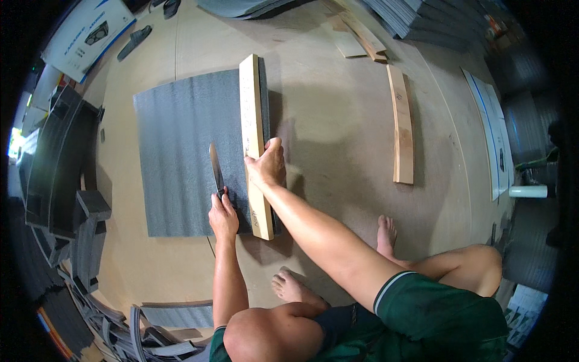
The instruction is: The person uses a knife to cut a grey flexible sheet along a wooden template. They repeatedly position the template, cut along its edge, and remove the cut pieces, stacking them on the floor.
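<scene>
Remotely, I see my left hand (224, 215) wrapped around the dark handle of a slim, silvery-bladed knife (216, 167), tip pointing forward over a flat grey foam sheet (181, 151); whether blade touches foam, I cannot tell. My right hand (269, 165) pinches a long, pale wooden bar (250, 108) between thumb and fingers where it lies along the sheet's right side.

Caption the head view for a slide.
Left hand holding a knife over a gray sheet; right hand gripping a wooden bar.
</scene>
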The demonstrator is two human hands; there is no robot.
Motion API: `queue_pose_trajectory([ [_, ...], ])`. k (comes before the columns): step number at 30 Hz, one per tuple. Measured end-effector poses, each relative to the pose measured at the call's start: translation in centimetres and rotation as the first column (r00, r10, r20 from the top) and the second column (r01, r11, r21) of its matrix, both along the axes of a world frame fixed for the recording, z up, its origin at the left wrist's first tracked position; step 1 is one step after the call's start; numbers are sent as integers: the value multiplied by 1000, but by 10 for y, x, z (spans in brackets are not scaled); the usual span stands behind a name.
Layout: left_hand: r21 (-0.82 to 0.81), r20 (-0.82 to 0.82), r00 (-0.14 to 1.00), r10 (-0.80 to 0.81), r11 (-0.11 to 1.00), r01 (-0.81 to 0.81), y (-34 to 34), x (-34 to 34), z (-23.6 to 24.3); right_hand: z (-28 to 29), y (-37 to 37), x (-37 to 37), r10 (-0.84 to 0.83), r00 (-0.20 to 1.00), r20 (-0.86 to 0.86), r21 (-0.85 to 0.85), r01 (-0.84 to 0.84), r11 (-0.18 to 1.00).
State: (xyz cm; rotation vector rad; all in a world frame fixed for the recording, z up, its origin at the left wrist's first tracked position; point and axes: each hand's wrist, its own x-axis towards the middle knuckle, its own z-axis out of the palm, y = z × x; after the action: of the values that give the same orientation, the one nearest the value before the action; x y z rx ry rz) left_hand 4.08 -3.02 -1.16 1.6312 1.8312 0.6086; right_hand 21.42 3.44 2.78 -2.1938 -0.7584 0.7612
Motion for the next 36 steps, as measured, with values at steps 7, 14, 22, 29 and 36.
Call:
queue_pose_trajectory([
  [7, 24, 77, 997, -9, 1000, 7, -7, -4, 0, 8, -51, 202, 81, 828, -554, 214, 48, 976],
  [14, 64, 200, 978, -56, 997, 44, -19, -2, 10, -45, -88, 290, -6, 967, 254, -194, 57, 979],
  [22, 380, -305, 948, 92, 925, 32, -20, -21, 51, -8, -82, 104, 216, 896, -388, 571, 50, 820],
  [29, -214, -380, 838, -391, 919, 331, -78, 30, 37, -48, -51, -6, 99, 993, 68, 127, -107, 986],
  [36, -33, -322, 879, -351, 932, 360, -95, 15, -2, -60, -9, 36, 368, 925, -94, 12, -369, 929],
])
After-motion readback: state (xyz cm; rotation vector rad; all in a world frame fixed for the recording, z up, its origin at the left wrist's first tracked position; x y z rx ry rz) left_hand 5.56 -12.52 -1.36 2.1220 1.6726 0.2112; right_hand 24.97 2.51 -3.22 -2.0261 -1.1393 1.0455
